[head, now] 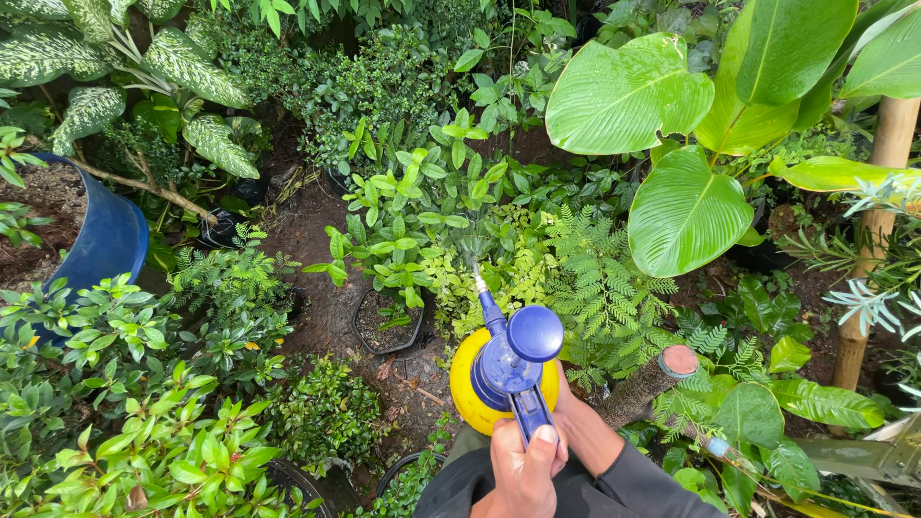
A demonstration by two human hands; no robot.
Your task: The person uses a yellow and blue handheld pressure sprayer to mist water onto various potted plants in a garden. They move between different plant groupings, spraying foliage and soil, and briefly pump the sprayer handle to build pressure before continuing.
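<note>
A crowded garden bed fills the view: bare dark soil between potted shrubs, ferns and broad-leaved plants. At the bottom centre one hand (526, 470) is wrapped tight around the blue handle of a pump sprayer (507, 369), thumb pressed flat on the trigger lever; a dark sleeve shows below the wrist. Whether this is the left or right hand cannot be told, and the other hand is out of sight. The sprayer has a yellow tank and a blue pump head with a round knob just ahead of the grip. Its long axis runs straight away from the hand, the thin nozzle (478, 283) at the far tip, with a faint fan of mist beyond it. Directly past the nozzle stands a light green leafy shrub (413, 216) in a black pot (389, 326), just left of the line. Far left of the grip sits a blue tub (110, 240) of soil; to the right, a cut stump (652, 379) and a bamboo pole (868, 240). No labels or signs are legible.
</note>
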